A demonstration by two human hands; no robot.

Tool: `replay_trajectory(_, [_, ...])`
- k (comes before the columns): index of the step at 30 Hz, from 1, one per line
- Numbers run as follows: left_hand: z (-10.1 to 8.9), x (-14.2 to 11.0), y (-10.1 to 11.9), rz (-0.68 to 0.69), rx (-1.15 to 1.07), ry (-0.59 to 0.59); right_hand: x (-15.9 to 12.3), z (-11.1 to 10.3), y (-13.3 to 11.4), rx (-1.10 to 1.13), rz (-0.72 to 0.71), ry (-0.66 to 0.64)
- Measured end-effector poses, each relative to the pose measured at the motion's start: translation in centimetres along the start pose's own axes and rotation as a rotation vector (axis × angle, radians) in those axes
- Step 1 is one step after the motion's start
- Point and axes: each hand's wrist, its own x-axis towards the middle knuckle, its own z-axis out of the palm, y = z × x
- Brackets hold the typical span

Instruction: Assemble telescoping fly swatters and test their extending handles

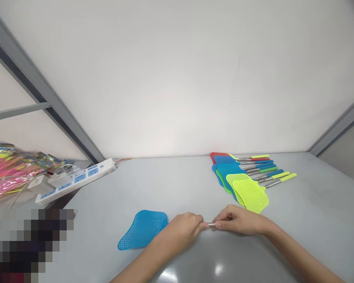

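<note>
The left hand (177, 232) and right hand (238, 220) pinched a short metal rod (211, 224) between their fingertips, with a blue plastic fly swatter head (142, 230) just left of them.

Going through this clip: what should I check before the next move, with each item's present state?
1. Left hand and right hand both pinching the short silver metal rod: ok.
2. Rod's ends visible past the fingertips: cannot tell.
3. Blue perforated plastic swatter head flat on the grey table: ok.
4. Left hand touching that head: cannot tell.
5. Lime-yellow mesh swatter head and coloured-grip metal handles grouped beyond the hands: ok.
6. White power strip with blue sockets apart from the hands: ok.
</note>
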Motion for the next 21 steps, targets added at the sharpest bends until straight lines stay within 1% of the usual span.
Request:
replay_trajectory(2, [-0.4, -0.7, 0.1, -0.009, 0.0, -0.052, 0.1, 0.8, 0.1, 0.041, 0.069, -0.029])
replay_trajectory(5, [-1.0, -1.3, 0.4, -0.016, 0.083, -0.18, 0.4, 1.9, 0.1, 0.147, 0.145, -0.05])
replay_trajectory(7, [-1.0, -1.5, 0.7, -0.009, 0.167, -0.211, 0.4, 2.4, 0.0, 0.259, 0.187, -0.057])
replay_trajectory(12, [0.4, -2.0, 1.6, 0.012, 0.289, -0.214, -0.2, 3.1, 0.0, 0.472, 0.314, -0.121])
replay_trajectory(17, [1.4, -2.0, 2.1, 0.111, 0.362, -0.203, 0.1, 3.4, 0.0, 0.737, 0.327, -0.315])
replay_trajectory(19, [1.7, -1.8, 1.9, 0.127, 0.382, -0.177, 0.3, 3.3, 0.0, 0.779, 0.32, -0.329])
replay_trajectory(21, [1.9, -1.5, 1.6, 0.138, 0.391, -0.142, 0.4, 3.2, 0.0, 0.777, 0.319, -0.31])
